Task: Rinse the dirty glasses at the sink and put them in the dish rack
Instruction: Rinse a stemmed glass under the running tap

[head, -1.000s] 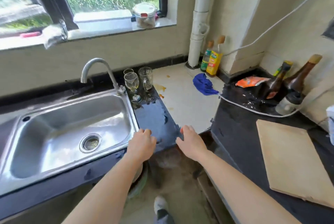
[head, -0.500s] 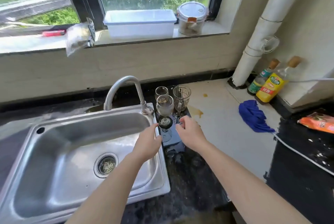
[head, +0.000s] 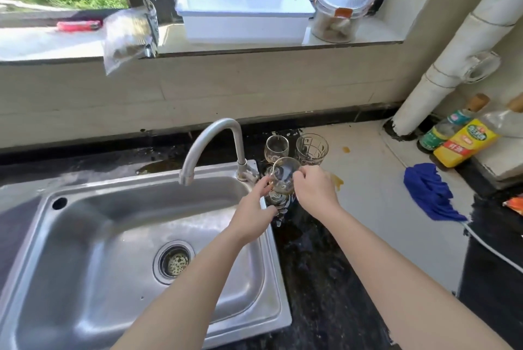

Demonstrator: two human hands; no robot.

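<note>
The front glass [head: 283,177] stood straight up in the middle of the frame, just right of the sink [head: 93,225], with fingers of the left hand [head: 250,211] and right hand [head: 314,194] curled round its sides.

The black speckled stone countertop [head: 311,265] carries a recessed rectangular stainless-steel sink [head: 276,287]. Grouped just beside the sink's rear right corner are a front clear stemmed glass [head: 283,177], a rear clear stemmed glass [head: 276,147] and a clear cut-pattern glass [head: 312,149]. The adjoining pale beige counter section [head: 376,174] carries brown liquid stains [head: 336,180] and a crumpled blue cloth [head: 427,194].
</note>
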